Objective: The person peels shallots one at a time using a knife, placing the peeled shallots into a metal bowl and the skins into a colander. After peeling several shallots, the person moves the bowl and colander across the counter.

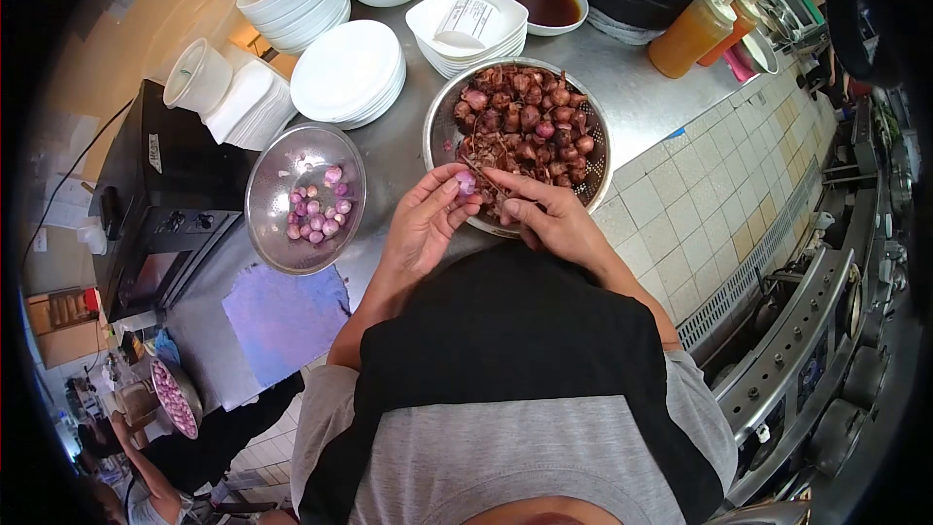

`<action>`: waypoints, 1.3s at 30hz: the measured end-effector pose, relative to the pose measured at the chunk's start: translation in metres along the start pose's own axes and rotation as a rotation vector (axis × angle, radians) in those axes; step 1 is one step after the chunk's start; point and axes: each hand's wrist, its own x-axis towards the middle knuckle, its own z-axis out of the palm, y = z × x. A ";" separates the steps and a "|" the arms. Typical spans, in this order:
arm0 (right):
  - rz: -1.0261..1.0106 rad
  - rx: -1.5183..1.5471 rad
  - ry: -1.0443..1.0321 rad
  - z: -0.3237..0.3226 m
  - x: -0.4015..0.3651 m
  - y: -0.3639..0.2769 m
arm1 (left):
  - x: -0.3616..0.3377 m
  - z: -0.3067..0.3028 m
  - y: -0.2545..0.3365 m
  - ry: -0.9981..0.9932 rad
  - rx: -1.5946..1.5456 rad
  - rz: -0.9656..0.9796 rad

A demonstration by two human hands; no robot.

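Note:
My left hand [426, 219] pinches a peeled purple shallot [466, 183] between thumb and fingers, over the near rim of a perforated metal colander [604, 167]. Unpeeled brown shallots [530, 117] fill this colander, with loose dry skins at its near left. Right beside the shallot, my right hand [552, 214] is closed around a thin, dark, blade-like tool [475, 169]; its exact kind I cannot tell. To the left, a second metal colander [262, 190] holds several peeled shallots [319, 212].
Stacked white plates [345, 68] and bowls [466, 24] line the back, with a bowl of dark liquid [540, 2]. Sauce bottles [690, 36] stand back right. A black microwave-like appliance [170, 194] and purple cloth [282, 321] are left. Another person [146, 467] is lower left, near a shallot-filled bowl [177, 399].

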 end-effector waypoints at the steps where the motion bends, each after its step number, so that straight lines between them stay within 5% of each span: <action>1: 0.005 -0.035 -0.012 0.001 0.000 -0.001 | 0.001 0.000 -0.001 -0.001 0.000 -0.001; 9: -0.074 -0.192 -0.003 0.005 0.001 0.001 | 0.001 -0.002 -0.003 -0.032 0.003 -0.027; 12: -0.253 -0.240 0.016 0.003 0.003 0.007 | 0.001 -0.006 -0.003 -0.056 0.019 -0.019; 14: 0.032 0.012 -0.063 -0.001 0.002 0.002 | 0.000 -0.003 -0.001 -0.061 0.019 -0.016; 22: 0.044 0.260 -0.032 -0.015 0.009 0.009 | -0.010 -0.010 0.014 -0.078 0.091 0.032; 25: 0.028 0.266 0.015 -0.022 0.003 0.009 | -0.020 -0.025 0.039 -0.028 0.250 0.226; 27: 0.021 0.258 0.045 -0.027 -0.002 0.006 | -0.026 -0.038 0.057 0.315 0.700 0.486; 28: 0.043 0.260 0.042 -0.030 -0.005 0.006 | -0.028 -0.039 0.064 0.317 0.701 0.488; 30: 0.050 0.230 0.029 -0.032 -0.009 0.008 | -0.027 -0.033 0.077 0.573 1.693 0.829; 31: 0.059 0.199 0.018 -0.033 -0.010 0.009 | -0.023 -0.027 0.079 0.574 1.695 0.829; 37: 0.047 0.145 -0.039 -0.029 -0.012 0.015 | 0.041 0.014 0.046 0.083 1.853 0.763; 39: 0.046 0.137 -0.033 -0.030 -0.014 0.016 | 0.064 0.016 0.035 -0.074 2.245 0.710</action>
